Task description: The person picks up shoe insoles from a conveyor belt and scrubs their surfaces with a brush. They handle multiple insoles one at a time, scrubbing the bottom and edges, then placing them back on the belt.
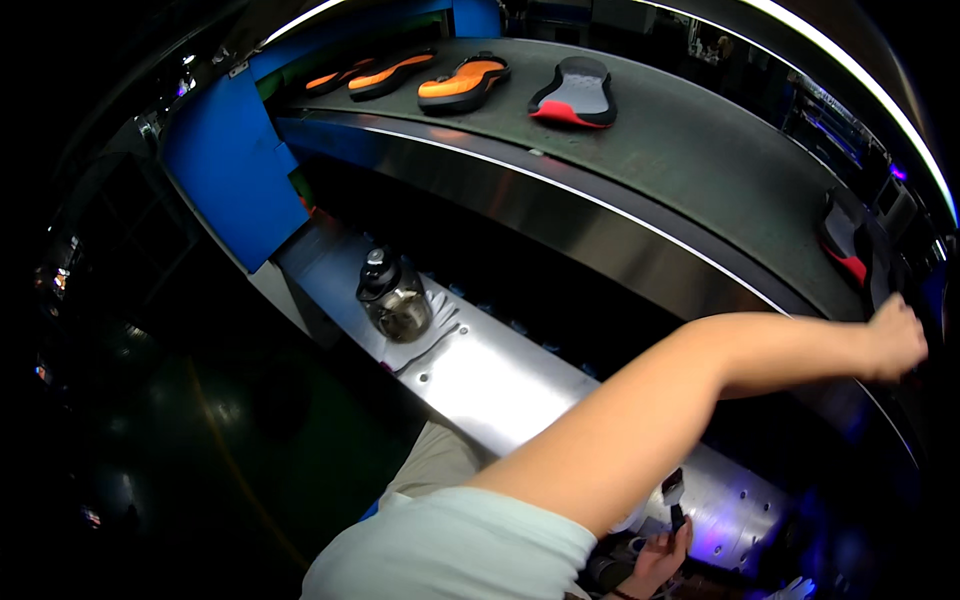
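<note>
My left arm stretches across to the far right, where my left hand is closed at the lower end of a dark shoe sole; the grip is partly hidden and blurred. Right beside it on the belt is a black and red shoe sole. Low in the picture, under my left arm, my right hand is closed round the black handle of a small brush. The brush head points up, over the metal shelf.
Along the dark conveyor belt lie a grey, black and red sole and several orange and black soles. A metal shelf runs below, bearing a lidded clear jar and a thin dark tool. A blue machine housing stands left.
</note>
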The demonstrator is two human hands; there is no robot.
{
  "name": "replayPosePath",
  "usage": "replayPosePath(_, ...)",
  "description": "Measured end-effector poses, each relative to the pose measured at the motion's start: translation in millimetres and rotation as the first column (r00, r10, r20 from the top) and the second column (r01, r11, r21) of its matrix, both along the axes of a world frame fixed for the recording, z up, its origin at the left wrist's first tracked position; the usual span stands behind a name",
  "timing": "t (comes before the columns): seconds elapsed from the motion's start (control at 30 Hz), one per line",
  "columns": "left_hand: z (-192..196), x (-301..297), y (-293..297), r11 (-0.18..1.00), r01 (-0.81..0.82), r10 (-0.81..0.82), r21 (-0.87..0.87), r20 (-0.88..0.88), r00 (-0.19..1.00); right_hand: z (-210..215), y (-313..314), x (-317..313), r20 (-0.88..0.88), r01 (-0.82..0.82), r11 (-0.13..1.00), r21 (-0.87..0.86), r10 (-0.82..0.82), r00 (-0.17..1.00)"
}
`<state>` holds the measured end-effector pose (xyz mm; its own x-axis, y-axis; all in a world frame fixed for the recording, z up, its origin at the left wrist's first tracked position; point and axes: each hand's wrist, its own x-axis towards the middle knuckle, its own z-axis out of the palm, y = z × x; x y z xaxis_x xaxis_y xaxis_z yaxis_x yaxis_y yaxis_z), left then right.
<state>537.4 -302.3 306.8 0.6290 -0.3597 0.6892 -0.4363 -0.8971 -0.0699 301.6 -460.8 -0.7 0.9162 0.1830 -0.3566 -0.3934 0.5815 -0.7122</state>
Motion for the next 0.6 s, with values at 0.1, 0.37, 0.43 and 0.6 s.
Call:
replayPosePath(0.1, -53, -105, 4, 0.848, 0.525, -0.413, -0.076, 0.527, 0.743, 6, 3, -5, 0.014, 0.085, 0.992, -0.090, -0.084, 0.996)
replayPosePath(0.37, -275, -382, 102, 0.465, -0.456, -0.294, -0.759, -0.618, 0.729, 19, 0, -44, -0.014, 0.164, 0.974, -0.158, -0.169, 0.986)
replayPosePath(0.43, -304, -425, 99, 0.024, -0.671, -0.430, -0.741, -0.614, 0.662, 20, 4, -53, -0.017, 0.148, 0.977, -0.157, -0.152, 0.988)
replayPosePath(0.6, -337, -461, 86, -0.264, -0.753, -0.532, -0.604, -0.560, 0.635, 26, 22, -64, -0.006, 0.071, 0.993, -0.093, -0.072, 0.997)
